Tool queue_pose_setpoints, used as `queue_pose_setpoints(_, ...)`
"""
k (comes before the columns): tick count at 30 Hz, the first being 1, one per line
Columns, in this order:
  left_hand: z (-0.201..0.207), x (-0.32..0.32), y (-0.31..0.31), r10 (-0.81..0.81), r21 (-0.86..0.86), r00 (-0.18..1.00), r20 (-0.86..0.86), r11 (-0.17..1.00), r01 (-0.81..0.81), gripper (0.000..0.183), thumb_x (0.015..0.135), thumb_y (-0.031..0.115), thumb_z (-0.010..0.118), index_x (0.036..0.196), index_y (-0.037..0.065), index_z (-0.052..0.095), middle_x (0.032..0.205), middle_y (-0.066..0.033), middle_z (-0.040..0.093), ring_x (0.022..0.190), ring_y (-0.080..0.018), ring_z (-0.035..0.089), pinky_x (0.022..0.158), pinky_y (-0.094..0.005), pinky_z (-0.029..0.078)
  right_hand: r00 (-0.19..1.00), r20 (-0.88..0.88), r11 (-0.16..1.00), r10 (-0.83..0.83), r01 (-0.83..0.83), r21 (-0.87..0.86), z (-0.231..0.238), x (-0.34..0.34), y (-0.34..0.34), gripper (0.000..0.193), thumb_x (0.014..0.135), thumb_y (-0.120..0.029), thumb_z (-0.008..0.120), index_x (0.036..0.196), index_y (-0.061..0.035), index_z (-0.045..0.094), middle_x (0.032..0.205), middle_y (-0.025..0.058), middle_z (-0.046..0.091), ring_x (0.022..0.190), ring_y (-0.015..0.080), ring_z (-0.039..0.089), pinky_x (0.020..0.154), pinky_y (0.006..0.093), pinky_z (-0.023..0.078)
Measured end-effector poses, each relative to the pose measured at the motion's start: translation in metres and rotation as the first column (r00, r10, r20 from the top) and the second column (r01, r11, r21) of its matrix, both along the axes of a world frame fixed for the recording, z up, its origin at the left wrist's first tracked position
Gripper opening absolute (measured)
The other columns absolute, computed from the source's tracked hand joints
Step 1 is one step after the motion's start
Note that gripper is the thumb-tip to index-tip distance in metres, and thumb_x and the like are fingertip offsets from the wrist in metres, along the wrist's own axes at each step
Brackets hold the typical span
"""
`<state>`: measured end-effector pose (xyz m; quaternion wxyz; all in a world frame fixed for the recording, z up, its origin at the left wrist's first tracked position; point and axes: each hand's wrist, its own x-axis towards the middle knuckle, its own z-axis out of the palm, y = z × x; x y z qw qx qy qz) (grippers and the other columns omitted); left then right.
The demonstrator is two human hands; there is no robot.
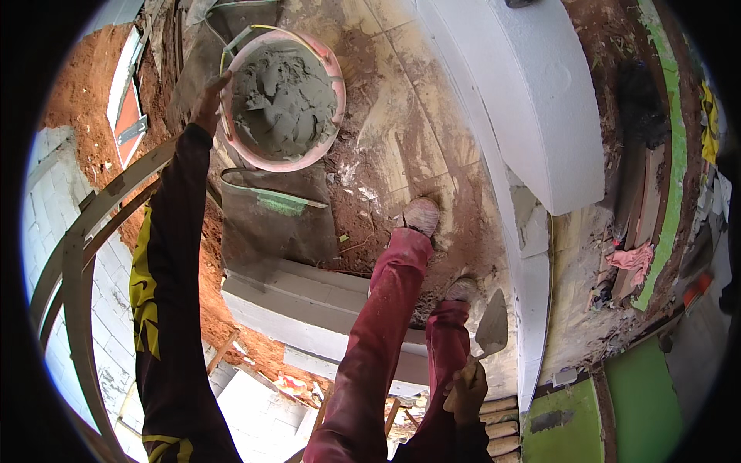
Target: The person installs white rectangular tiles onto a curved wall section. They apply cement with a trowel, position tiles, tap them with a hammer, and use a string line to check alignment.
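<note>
A round pink bucket (336,116) full of grey mortar (284,104) stands at the upper left. My left hand (208,106), arm stretched far out, is closed on the bucket's left edge, close to where its yellow-covered handle (289,32) meets the rim; the fingertips are partly hidden. Low in the picture, beside my right leg, my right hand (468,395) grips a pointing trowel (492,326) by its light wooden handle. The trowel's grey blade points up and away from me, with no clear lump of mortar on it.
White block walls run along the right (532,100) and below the bucket (301,301). A dark sheet (278,224) lies beside the bucket on the dirty tiled floor (401,69). Curved-looking wooden poles (73,285) stand at the left. A pink rag (633,261) lies at the right.
</note>
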<state>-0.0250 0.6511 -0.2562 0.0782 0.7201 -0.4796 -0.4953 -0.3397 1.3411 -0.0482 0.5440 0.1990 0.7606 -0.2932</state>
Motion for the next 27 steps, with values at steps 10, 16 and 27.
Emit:
queue_pose_setpoints(10,0.125,-0.032,0.121,-0.439,-0.093,0.872,0.217,0.88,0.466,0.044,0.087,0.045,0.075,0.102,0.003,0.071,0.08,-0.0005,0.063,0.072,-0.0114,0.056,0.07,-0.0277,0.046,0.979,0.091,0.977,0.181,-0.168,-0.133,0.044,-0.01,-0.035,0.048,0.09,-0.006,0.069,0.133,0.0026,0.05,0.09,0.0051,0.061,0.073,0.0109,0.061,0.065,0.0265,0.053)
queue_pose_setpoints(16,0.126,-0.094,0.198,-0.505,-0.144,0.782,0.365,0.8,0.583,0.055,0.085,0.048,0.072,0.112,0.0,0.067,0.09,-0.0134,0.066,0.079,-0.0217,0.059,0.077,-0.0374,0.049,0.951,0.095,0.903,0.294,-0.244,-0.354,0.044,-0.031,-0.01,0.051,0.092,-0.017,0.071,0.134,0.0012,0.05,0.097,0.0073,0.062,0.082,0.0117,0.059,0.074,0.0293,0.051)
queue_pose_setpoints(27,0.165,-0.151,0.34,-0.484,-0.112,0.826,0.29,0.839,0.532,0.057,0.09,0.053,0.066,0.11,0.0,0.07,0.084,-0.0109,0.068,0.083,-0.0151,0.061,0.077,-0.0358,0.049,0.918,-0.016,0.796,0.397,-0.353,-0.491,0.068,-0.072,0.093,0.055,0.09,-0.021,0.073,0.134,0.0034,0.05,0.114,0.0149,0.064,0.103,0.0204,0.061,0.091,0.0345,0.049)
